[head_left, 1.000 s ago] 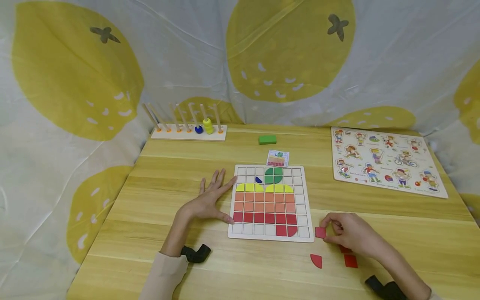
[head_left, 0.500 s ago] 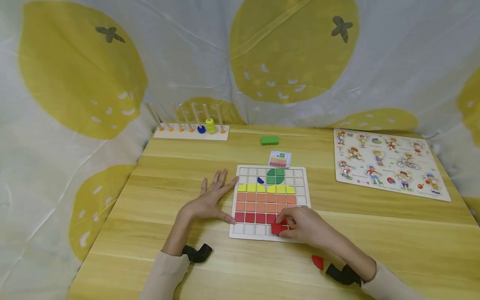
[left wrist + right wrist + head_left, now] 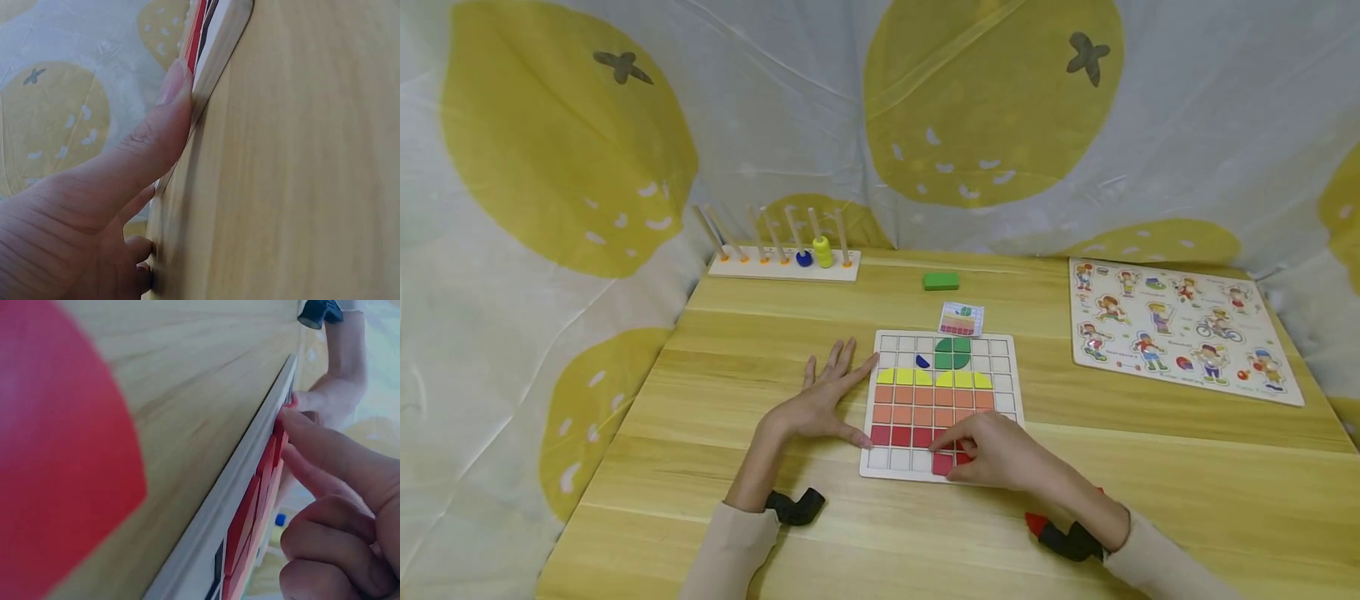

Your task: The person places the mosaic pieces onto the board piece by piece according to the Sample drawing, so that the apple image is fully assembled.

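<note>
A white grid board (image 3: pixel 1017 367) lies on the table with rows of yellow, orange and red tiles, green pieces (image 3: pixel 952 354) and a small blue piece (image 3: pixel 922 361) at its top. My right hand (image 3: pixel 1007 450) pinches a red square tile (image 3: pixel 943 464) between thumb and forefinger at the board's bottom row, covering the cells to its right. In the right wrist view, the thumb lies on the tile's near edge. Fingers spread, my left hand (image 3: pixel 812 406) rests by the board's left side; its thumb (image 3: pixel 172 100) and forefinger touch the edge.
A red quarter-circle tile (image 3: pixel 1036 523) lies near the right wrist, partly covered. Behind the board are a picture card (image 3: pixel 961 318) and a green block (image 3: pixel 941 282). A peg counting stand (image 3: pixel 752 267) stands back left; a sports figure puzzle (image 3: pixel 1180 333) lies at right.
My right hand took the red square tile from beside the board's right edge, carried it left over the board and lowered it onto the bottom row. The left hand stays put.
</note>
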The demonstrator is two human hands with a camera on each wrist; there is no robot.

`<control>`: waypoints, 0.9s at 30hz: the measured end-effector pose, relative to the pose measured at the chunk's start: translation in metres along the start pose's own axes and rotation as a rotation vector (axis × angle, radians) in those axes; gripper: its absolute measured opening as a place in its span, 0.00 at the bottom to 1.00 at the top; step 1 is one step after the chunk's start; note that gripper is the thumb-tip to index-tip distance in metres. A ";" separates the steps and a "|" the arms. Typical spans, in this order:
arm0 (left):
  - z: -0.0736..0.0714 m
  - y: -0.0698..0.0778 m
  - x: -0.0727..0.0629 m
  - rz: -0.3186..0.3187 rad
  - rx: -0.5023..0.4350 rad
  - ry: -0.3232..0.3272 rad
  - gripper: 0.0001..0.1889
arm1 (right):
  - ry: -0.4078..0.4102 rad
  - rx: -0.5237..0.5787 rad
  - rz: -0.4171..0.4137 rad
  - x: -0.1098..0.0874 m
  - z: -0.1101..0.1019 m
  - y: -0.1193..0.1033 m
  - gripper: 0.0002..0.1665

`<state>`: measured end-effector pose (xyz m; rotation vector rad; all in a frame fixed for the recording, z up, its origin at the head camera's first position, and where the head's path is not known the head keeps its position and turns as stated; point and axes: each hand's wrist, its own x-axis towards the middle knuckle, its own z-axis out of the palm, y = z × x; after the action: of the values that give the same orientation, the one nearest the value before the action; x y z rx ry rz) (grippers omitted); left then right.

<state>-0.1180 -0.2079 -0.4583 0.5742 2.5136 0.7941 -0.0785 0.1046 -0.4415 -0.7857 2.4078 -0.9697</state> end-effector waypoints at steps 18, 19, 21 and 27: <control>0.002 0.003 0.005 0.010 0.007 -0.011 0.67 | -0.044 0.026 -0.007 -0.001 -0.010 0.005 0.14; 0.001 0.003 0.005 0.012 0.005 -0.008 0.67 | -0.051 0.052 0.006 -0.004 -0.014 0.007 0.15; 0.001 0.002 0.005 0.013 -0.001 -0.004 0.67 | -0.052 0.100 0.032 -0.014 -0.026 0.013 0.17; 0.001 0.000 0.002 0.013 -0.001 0.007 0.67 | 0.062 0.104 0.132 -0.071 -0.068 0.053 0.19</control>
<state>-0.1190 -0.2069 -0.4591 0.5883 2.5182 0.8033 -0.0815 0.2146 -0.4226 -0.5597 2.4049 -1.0711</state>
